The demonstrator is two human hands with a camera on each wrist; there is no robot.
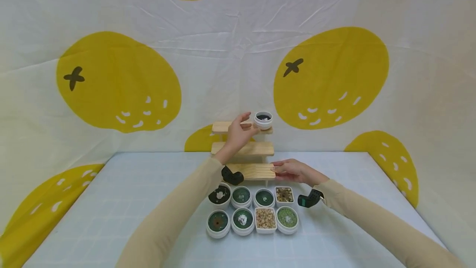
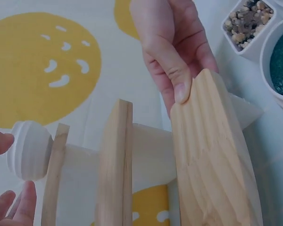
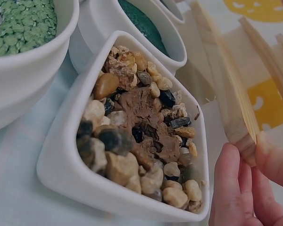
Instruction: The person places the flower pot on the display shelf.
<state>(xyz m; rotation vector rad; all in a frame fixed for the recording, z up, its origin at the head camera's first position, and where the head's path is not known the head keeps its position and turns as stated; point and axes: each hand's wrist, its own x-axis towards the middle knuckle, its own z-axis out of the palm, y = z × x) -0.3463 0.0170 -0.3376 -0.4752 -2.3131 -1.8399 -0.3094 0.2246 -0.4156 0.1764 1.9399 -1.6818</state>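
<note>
A three-tier wooden shelf stand [image 1: 256, 171] rises at the back of the table. On the right end of its top board sits a round white pot [image 1: 263, 121] with a dark filling. My left hand [image 1: 238, 134] is beside this pot, fingers spread and thumb close by its wall. The left wrist view shows those fingertips [image 2: 24, 200] around the white pot [image 2: 29, 150], with nothing gripped. My right hand [image 1: 293, 171] pinches the right end of the lowest board, thumb on top and fingers underneath, as the right wrist view of the board [image 3: 233, 108] also shows.
Two rows of small white pots stand before the shelf. Among them are a square pot of mixed pebbles [image 1: 284, 195], a square pot of tan stones [image 1: 265, 219] and a round pot with green filling [image 1: 287, 219]. A patterned cloth [image 1: 238, 74] hangs behind.
</note>
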